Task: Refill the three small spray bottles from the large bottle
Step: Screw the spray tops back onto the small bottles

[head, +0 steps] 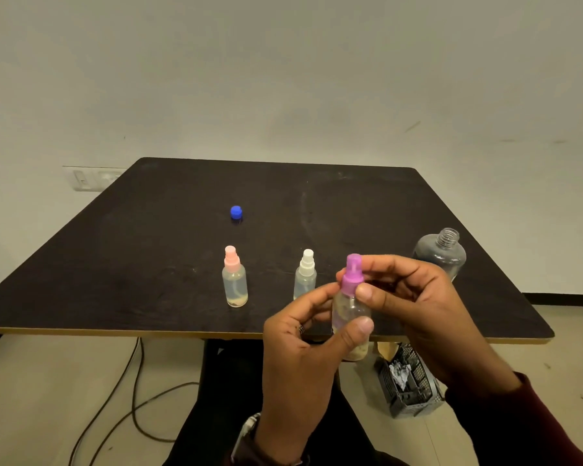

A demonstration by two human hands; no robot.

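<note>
My left hand (303, 344) grips the clear body of a small spray bottle (349, 311) held upright above the table's near edge. My right hand (414, 304) pinches that bottle's purple spray top (353, 272) between thumb and fingers. Two other small spray bottles stand on the dark table (148, 264): one with a pink top (234, 280) and one with a white top (305, 275), both holding clear liquid. The large clear bottle (443, 252) stands uncapped at the right, partly behind my right hand. Its blue cap (236, 212) lies farther back on the table.
A grey mesh basket (408, 385) with crumpled paper sits on the floor under the table's right side. Cables (128, 391) run across the floor at the left. A wall socket plate (85, 179) is behind the table's left corner.
</note>
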